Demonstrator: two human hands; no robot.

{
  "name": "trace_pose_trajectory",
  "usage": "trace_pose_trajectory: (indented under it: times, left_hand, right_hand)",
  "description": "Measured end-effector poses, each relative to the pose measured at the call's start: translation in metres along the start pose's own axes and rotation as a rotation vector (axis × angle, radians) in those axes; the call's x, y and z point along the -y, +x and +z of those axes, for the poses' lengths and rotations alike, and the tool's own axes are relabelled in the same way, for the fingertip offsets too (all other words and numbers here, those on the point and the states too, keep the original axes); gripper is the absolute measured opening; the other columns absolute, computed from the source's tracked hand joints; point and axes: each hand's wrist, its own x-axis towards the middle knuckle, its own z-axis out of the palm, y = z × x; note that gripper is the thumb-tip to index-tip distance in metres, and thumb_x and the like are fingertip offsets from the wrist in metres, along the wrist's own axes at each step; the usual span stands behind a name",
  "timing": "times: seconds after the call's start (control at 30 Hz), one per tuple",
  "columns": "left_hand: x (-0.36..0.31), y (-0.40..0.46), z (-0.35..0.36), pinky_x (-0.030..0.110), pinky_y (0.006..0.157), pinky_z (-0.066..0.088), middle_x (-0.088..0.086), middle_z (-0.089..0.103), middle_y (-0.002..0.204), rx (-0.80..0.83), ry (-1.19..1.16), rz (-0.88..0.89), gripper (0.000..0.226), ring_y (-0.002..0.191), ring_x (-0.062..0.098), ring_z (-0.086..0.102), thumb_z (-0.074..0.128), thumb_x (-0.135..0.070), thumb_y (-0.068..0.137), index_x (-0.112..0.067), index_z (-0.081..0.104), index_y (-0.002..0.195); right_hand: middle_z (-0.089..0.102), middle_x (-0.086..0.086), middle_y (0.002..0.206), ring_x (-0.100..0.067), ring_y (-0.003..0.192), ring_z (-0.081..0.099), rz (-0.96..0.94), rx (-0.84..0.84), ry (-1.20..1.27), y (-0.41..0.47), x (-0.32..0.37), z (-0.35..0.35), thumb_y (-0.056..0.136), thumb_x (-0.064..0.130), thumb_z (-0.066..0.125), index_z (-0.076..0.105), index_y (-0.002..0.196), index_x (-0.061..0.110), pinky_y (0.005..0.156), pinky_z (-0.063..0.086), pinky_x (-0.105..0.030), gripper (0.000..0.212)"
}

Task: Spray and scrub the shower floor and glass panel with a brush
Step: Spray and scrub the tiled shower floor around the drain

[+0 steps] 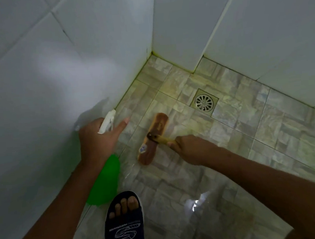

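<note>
- The right hand [190,148] has its fingers wrapped tight round the yellow handle of the brush [153,138]; the wooden head lies just beyond the knuckles, bristles down on the shower floor [238,131].
- The left hand [99,138] grips the neck of the green spray bottle [103,182], forefinger stretched forward beside the white nozzle, the other fingers curled round it; the bottle body hangs below the wrist.
- The drain [204,102] sits past the brush head, near but apart from it.
- The brush looks stiff and light; holding low on the handle, close to the head, should give firm pressure.
- The tiles shine wet, so handle and bottle may be slippery.
- No glass panel can be made out.
</note>
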Motion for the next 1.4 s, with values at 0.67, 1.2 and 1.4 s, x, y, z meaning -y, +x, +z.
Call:
trace_pose_trajectory:
  times: [0.67, 1.2, 1.4]
  left_hand:
    - [-0.005, 0.010, 0.003, 0.022, 0.047, 0.029, -0.009, 0.034, 0.046, 0.143, -0.015, 0.055, 0.060, 0.043, 0.008, 0.044, 0.087, -0.043, 0.080, -0.026, 0.036, 0.054]
    - [-0.002, 0.019, 0.017, 0.030, 0.054, 0.028, 0.002, 0.034, 0.056, 0.200, -0.055, -0.005, 0.061, 0.052, 0.017, 0.032, 0.089, -0.041, 0.079, -0.016, 0.038, 0.058]
    - [-0.002, 0.020, 0.012, 0.030, 0.054, 0.028, 0.002, 0.035, 0.056, 0.219, -0.046, 0.009, 0.062, 0.053, 0.016, 0.033, 0.089, -0.043, 0.078, -0.013, 0.039, 0.059]
  right_hand:
    - [0.060, -0.018, 0.106, -0.031, 0.085, 0.061, 0.117, 0.001, -0.137, 0.087, -0.008, -0.122, 0.105, 0.049, 0.024, 0.061, 0.113, 0.015, 0.070, 0.042, -0.029, 0.051]
    - [0.056, -0.018, 0.071, -0.021, 0.042, 0.048, 0.209, -0.072, 0.091, 0.140, 0.031, -0.149, 0.094, 0.070, 0.028, 0.040, 0.105, 0.006, 0.048, 0.042, -0.026, 0.066]
    - [0.057, -0.016, 0.087, -0.028, 0.064, 0.064, 0.310, 0.009, -0.007, 0.064, -0.028, -0.100, 0.102, 0.057, 0.025, 0.054, 0.120, 0.008, 0.060, 0.044, -0.025, 0.060]
